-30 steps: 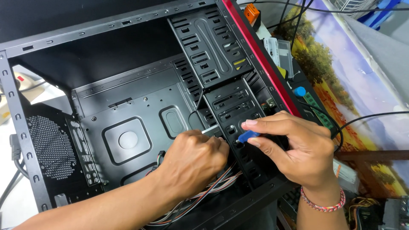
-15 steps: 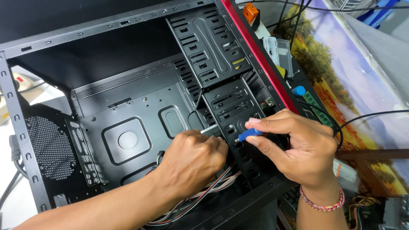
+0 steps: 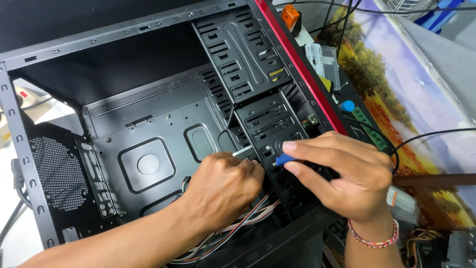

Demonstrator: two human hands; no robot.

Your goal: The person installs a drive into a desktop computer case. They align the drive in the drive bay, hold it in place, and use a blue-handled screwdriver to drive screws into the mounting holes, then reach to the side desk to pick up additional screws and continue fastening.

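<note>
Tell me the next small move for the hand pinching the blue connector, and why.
Probably ease the small blue plastic connector slightly further toward the black metal drive cage: the right hand pinches it just at the cage face, while the left hand grips a thin metal tool beside it.

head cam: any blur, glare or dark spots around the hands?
Head view: sharp, even daylight, no motion blur on left hand or right hand; blue-handled tool crisp; black metal computer case interior dim under its upper panel; mild sheen on its red front edge.
</note>
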